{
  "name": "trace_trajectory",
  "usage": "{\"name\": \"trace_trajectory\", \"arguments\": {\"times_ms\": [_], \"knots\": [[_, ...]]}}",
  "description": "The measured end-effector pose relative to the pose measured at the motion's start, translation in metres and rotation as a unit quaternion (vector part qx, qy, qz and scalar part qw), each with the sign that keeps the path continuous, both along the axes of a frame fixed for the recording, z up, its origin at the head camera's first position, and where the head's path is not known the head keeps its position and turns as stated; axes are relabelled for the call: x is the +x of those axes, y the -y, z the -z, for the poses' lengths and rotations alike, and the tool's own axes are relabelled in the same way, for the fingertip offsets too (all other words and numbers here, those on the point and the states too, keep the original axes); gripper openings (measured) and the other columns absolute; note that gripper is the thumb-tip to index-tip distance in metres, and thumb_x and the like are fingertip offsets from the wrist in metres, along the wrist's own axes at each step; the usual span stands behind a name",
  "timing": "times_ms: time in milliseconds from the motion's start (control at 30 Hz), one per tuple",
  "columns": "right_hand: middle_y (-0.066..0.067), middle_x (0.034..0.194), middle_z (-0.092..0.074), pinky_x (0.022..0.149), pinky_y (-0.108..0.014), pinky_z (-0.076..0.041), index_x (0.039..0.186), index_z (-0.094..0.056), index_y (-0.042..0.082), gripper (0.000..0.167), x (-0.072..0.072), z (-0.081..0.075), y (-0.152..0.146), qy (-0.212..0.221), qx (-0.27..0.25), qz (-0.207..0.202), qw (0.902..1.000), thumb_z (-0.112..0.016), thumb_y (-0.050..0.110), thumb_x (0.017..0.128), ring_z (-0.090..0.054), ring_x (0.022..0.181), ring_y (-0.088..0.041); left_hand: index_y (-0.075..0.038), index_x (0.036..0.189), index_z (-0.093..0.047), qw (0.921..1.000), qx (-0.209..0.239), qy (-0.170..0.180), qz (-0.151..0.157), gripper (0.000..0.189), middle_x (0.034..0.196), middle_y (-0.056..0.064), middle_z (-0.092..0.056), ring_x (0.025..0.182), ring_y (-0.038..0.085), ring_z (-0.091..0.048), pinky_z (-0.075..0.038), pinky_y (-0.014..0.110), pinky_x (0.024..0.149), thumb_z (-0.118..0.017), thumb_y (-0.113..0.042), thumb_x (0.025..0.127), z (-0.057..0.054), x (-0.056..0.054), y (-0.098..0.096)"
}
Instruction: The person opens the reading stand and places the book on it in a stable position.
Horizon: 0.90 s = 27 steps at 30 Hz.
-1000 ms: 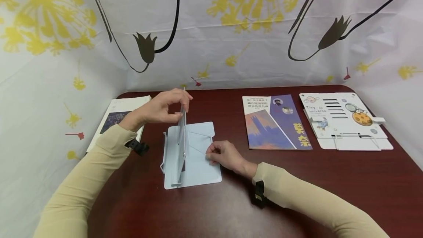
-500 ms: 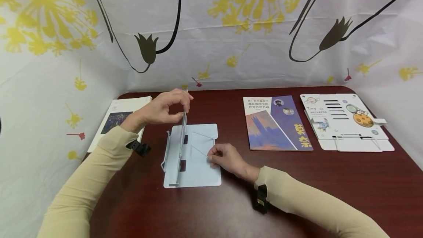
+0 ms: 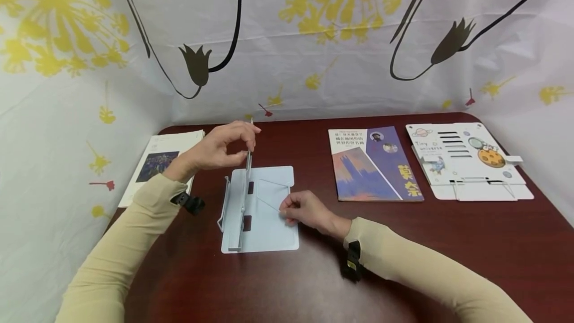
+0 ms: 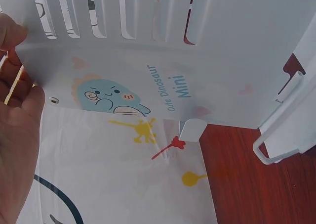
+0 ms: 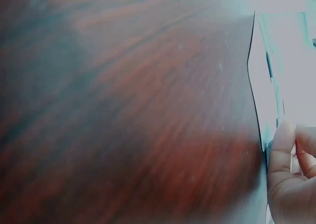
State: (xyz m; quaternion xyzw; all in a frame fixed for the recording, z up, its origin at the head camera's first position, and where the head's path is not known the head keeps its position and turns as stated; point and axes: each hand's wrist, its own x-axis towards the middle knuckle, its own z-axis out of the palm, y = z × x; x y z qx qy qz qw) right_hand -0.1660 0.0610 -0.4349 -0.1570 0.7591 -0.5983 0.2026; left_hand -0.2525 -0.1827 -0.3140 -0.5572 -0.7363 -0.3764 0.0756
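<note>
A pale blue metal book stand (image 3: pixel 273 236) lies on the table, its slotted panel raised nearly upright from the flat base. My left hand (image 3: pixel 217 146) pinches the panel's upper far corner between thumb and fingers. A dinosaur print and "Cute Dinosaur Mini" mark that panel (image 4: pixel 217 75) in the left wrist view. On the base, a thin wire support (image 3: pixel 268 204) runs to my right hand (image 3: pixel 309 212), whose thumb and fingertips pinch its end. In the right wrist view the right hand (image 5: pixel 289 184) is at the base's edge; the wire is hard to make out there.
A purple and white book (image 3: pixel 374 166) lies right of the stand. Farther right is a white "Tiny universe" book stand (image 3: pixel 462 153). Another white book (image 3: pixel 172 144) lies behind the left forearm. A printed white cloth (image 3: pixel 278 79) hangs behind the dark red table (image 3: pixel 296 288).
The raised panel has swung slightly, showing two cutouts in the base that were mostly hidden before. The left hand keeps its pinch on it. The right hand stays at the wire.
</note>
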Motion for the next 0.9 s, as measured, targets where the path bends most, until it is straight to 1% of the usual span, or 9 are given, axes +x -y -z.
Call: {"name": "trace_trajectory", "arguments": {"times_ms": [200,300,367,433,567,667,767,867,900], "knots": [[-0.015,0.074,-0.063,0.058,-0.027,-0.055,0.088,-0.064,-0.011,0.009,-0.001,-0.001,0.0,-0.005,0.0,-0.002,1.0,-0.062,-0.003,0.086,-0.06,0.059,-0.011,-0.009,0.089,-0.061,0.9999,-0.004,0.011,0.007,0.024,0.096,0.005,-0.06,0.117,0.022,-0.052,-0.04,0.035,0.102,-0.058,0.01,0.075,0.001,-0.002,-0.01],[-0.017,0.074,-0.063,0.056,-0.027,-0.054,0.089,-0.064,-0.011,0.01,0.0,0.0,0.0,-0.007,-0.001,-0.004,1.0,-0.063,-0.002,0.086,-0.059,0.058,-0.012,-0.01,0.089,-0.062,0.9998,-0.011,0.012,0.008,0.022,0.096,0.004,-0.061,0.117,0.022,-0.052,-0.04,0.035,0.101,-0.059,0.008,0.076,0.003,-0.003,-0.015],[-0.016,0.073,-0.062,0.053,-0.025,-0.051,0.089,-0.064,-0.01,0.01,-0.001,0.0,0.0,-0.01,0.002,-0.004,0.9999,-0.063,-0.001,0.086,-0.057,0.057,-0.011,-0.012,0.089,-0.062,0.9998,-0.014,0.01,0.007,0.021,0.096,0.003,-0.062,0.117,0.024,-0.052,-0.04,0.035,0.101,-0.059,0.006,0.077,0.003,-0.004,-0.018],[-0.014,0.07,-0.061,0.049,-0.022,-0.046,0.088,-0.065,-0.008,0.01,-0.001,0.0,-0.001,-0.016,0.011,-0.002,0.9998,-0.064,0.001,0.086,-0.054,0.055,-0.011,-0.011,0.088,-0.062,0.9998,-0.016,0.009,0.008,0.02,0.096,0.003,-0.062,0.116,0.025,-0.052,-0.039,0.036,0.103,-0.059,0.005,0.078,0.004,-0.004,-0.02],[-0.011,0.068,-0.059,0.048,-0.022,-0.039,0.088,-0.067,-0.007,0.011,-0.002,0.0,-0.003,-0.025,0.022,-0.001,0.9995,-0.064,0.003,0.087,-0.048,0.053,-0.011,-0.012,0.089,-0.062,0.9997,-0.019,0.011,0.011,0.021,0.098,0.003,-0.062,0.116,0.026,-0.052,-0.04,0.036,0.102,-0.058,0.006,0.078,0.005,-0.005,-0.025],[-0.011,0.07,-0.06,0.049,-0.023,-0.041,0.09,-0.067,-0.007,0.013,-0.003,0.0,-0.005,-0.02,0.023,-0.004,0.9995,-0.064,0.004,0.087,-0.047,0.053,-0.012,-0.012,0.089,-0.063,0.9996,-0.019,0.013,0.016,0.024,0.098,0.002,-0.062,0.116,0.028,-0.052,-0.042,0.035,0.1,-0.058,0.008,0.077,0.006,-0.006,-0.029],[-0.011,0.073,-0.061,0.05,-0.023,-0.041,0.093,-0.068,-0.007,0.014,-0.003,0.0,-0.007,-0.01,0.023,-0.01,0.9996,-0.063,0.006,0.088,-0.046,0.052,-0.011,-0.009,0.089,-0.063,0.9995,-0.021,0.015,0.019,0.022,0.099,0.003,-0.062,0.115,0.03,-0.052,-0.044,0.034,0.096,-0.057,0.009,0.078,0.007,-0.006,-0.032],[-0.009,0.073,-0.061,0.047,-0.022,-0.038,0.096,-0.068,-0.005,0.015,-0.004,-0.002,-0.01,0.007,0.027,-0.02,0.9994,-0.061,0.006,0.09,-0.045,0.051,-0.009,-0.008,0.088,-0.062,0.9995,-0.022,0.013,0.02,0.02,0.097,0.003,-0.062,0.114,0.033,-0.052,-0.045,0.033,0.094,-0.057,0.008,0.078,0.008,-0.006,-0.033],[-0.007,0.072,-0.061,0.046,-0.021,-0.037,0.097,-0.068,-0.004,0.015,-0.005,-0.003,-0.012,0.015,0.028,-0.023,0.9992,-0.061,0.006,0.09,-0.045,0.05,-0.009,-0.008,0.088,-0.062,0.9995,-0.023,0.012,0.018,0.02,0.097,0.003,-0.062,0.115,0.032,-0.052,-0.046,0.033,0.093,-0.057,0.008,0.078,0.008,-0.006,-0.034]]}}
